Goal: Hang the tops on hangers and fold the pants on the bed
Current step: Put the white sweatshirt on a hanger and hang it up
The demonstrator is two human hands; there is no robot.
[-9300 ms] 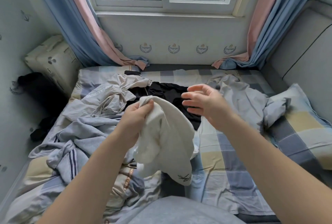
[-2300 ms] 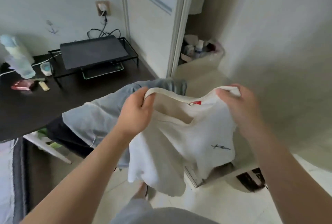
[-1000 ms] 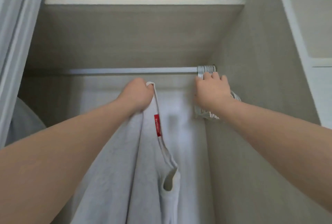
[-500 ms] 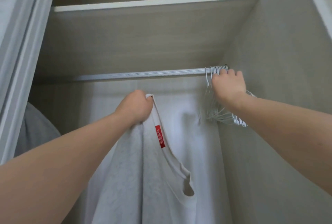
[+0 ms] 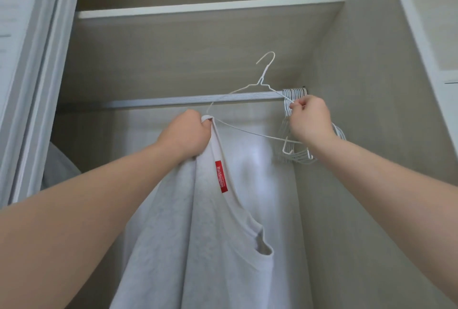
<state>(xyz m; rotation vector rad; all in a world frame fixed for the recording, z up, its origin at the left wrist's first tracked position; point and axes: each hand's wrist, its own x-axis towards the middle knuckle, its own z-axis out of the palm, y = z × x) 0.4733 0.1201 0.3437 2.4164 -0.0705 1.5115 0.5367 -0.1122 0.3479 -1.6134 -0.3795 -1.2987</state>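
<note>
1. Half a second earlier our right hand (image 5: 311, 120) had been up against the bunch of white wire hangers (image 5: 296, 157) crowded at the right end of the pale metal rail (image 5: 173, 101). Now one thin white wire hanger (image 5: 260, 84) was off the rail, its hook pointing up and catching nothing.
2. The fingers of that hand were pinched together on the right corner of the loose hanger. Its left corner reached across to the left hand (image 5: 186, 132); we could not tell whether it had entered the neck opening.
3. The left hand had kept its place, with its fingers curled tight round the collar of the white cotton top with a red woven label (image 5: 198, 222). The top hung straight down below the rail, inside the wardrobe.
4. For the task, we judged that the hanger had been fetched but the top was not yet on it. Threading the wire through the neck and returning the hook to the rail were left to do.
5. The beige wood-grain wardrobe (image 5: 359, 159) held the rail, the spare hangers and a grey cloth shape (image 5: 59, 167) at its lower left. We saw nothing on the white-edged shelf (image 5: 210, 7) above, though its top was largely hidden from us.
</note>
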